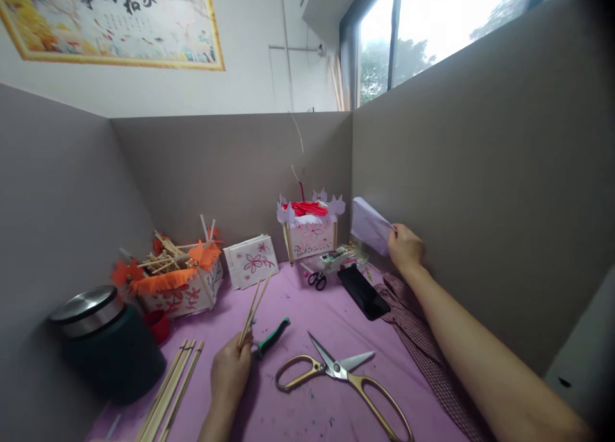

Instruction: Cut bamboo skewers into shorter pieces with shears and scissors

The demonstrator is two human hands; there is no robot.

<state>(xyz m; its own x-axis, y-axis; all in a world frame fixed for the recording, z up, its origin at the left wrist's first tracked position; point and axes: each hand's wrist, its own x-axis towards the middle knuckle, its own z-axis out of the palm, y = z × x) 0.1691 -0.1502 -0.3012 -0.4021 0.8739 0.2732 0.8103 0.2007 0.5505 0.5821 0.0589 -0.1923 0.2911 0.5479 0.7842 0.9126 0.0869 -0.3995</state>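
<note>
My left hand (229, 373) is closed round two thin wooden sticks (254, 307) that point up and away over the table. Just right of it lies a tool with a green and black handle (273, 338). My right hand (406, 248) reaches far forward along the right partition and pinches the edge of a folded pale purple sheet (371, 227), held up off the table. Large gold-handled scissors (338, 369) lie spread apart on the purple tablecloth (293, 314) between my arms. Several longer wooden sticks (173, 391) rest to the left of my left hand.
Orange-trimmed box of sticks (173, 291), dark flask (108, 349) and red cup (157, 327) stand left. At the back are flower-drawn white panels (252, 262) and a paper lantern (312, 237) holding red cord. Small scissors (317, 280), a phone (364, 292) and checked cloth (423, 352) lie right.
</note>
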